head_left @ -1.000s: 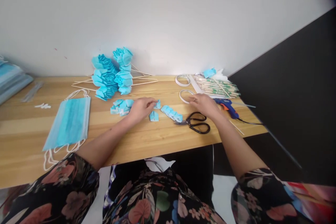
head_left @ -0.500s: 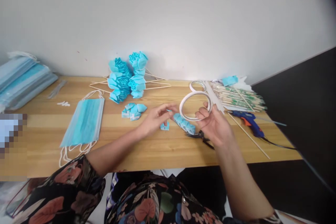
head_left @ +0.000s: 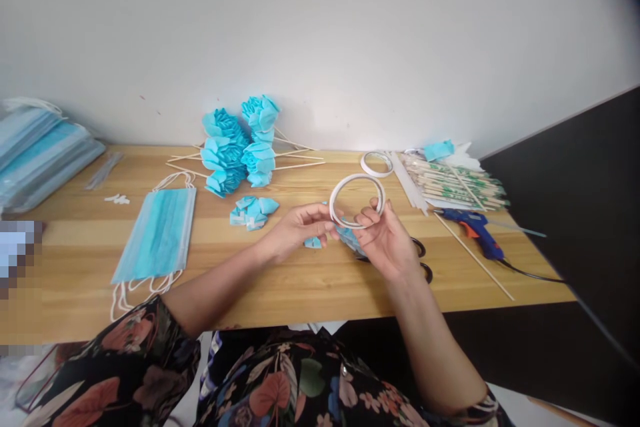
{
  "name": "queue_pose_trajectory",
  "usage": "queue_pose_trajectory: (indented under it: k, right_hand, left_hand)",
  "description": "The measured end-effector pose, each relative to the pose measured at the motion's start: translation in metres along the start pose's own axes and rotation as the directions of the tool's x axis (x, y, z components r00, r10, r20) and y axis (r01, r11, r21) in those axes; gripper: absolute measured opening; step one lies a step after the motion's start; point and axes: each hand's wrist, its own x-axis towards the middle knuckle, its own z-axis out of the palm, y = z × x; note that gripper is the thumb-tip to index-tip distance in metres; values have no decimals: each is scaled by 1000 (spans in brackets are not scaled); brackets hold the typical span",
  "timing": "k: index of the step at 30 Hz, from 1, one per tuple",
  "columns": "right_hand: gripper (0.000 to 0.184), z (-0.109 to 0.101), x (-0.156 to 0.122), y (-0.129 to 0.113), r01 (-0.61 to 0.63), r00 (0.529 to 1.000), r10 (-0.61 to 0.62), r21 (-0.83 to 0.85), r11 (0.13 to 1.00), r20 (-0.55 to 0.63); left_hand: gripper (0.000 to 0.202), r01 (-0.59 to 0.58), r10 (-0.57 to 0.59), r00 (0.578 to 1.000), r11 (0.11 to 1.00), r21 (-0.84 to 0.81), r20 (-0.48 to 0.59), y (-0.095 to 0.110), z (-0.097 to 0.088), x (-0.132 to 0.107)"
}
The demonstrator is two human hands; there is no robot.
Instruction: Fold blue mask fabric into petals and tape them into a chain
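Observation:
My right hand [head_left: 387, 243] grips a roll of white double-sided tape [head_left: 336, 193] by its lower right side and holds it up over the table. At the roll's lower left edge are the fingertips of my left hand [head_left: 295, 233], closed on it as far as I can see. Beneath the hands lie a small blue folded piece [head_left: 313, 243] and a row of blue folded pieces [head_left: 349, 237], partly covered. Black-handled scissors [head_left: 426, 272] lie mostly hidden behind my right hand. Left of my hands is a small pile of blue folded pieces [head_left: 254, 213].
Blue paper-like flowers on sticks [head_left: 225, 150] lie at the back. Face masks [head_left: 159, 233] are at left, beside a bagged mask stack [head_left: 45, 157]. At right are another tape roll [head_left: 377, 172], bundled wooden sticks [head_left: 450, 181], a blue glue gun [head_left: 473, 230] and a loose stick [head_left: 475, 257].
The right hand has brought the tape roll left and a little lower. My left hand has met the roll's edge. The scissors' handles now show more.

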Motion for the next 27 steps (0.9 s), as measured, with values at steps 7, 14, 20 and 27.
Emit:
queue_pose_trajectory:
  k: [7, 14, 20, 27]
  right_hand:
    - [32, 1, -7, 2, 150, 989, -144, -175, 973, 47]
    - [35, 0, -14, 6, 194, 981, -174, -333, 923, 88]
    - [30, 0, -19, 11, 259, 962, -200, -398, 880, 184]
    - [34, 3, -25, 11, 348, 937, -277, -487, 801, 215]
  left_hand:
    - [31, 30, -35, 998, 996, -89, -55, -1, 0, 0]
    - [36, 105, -108, 993, 992, -66, -46, 9, 5, -3]
    - [38, 114, -113, 993, 991, -72, 19, 12, 6, -5]
    - [41, 184, -179, 983, 977, -105, 50, 7, 3, -4]
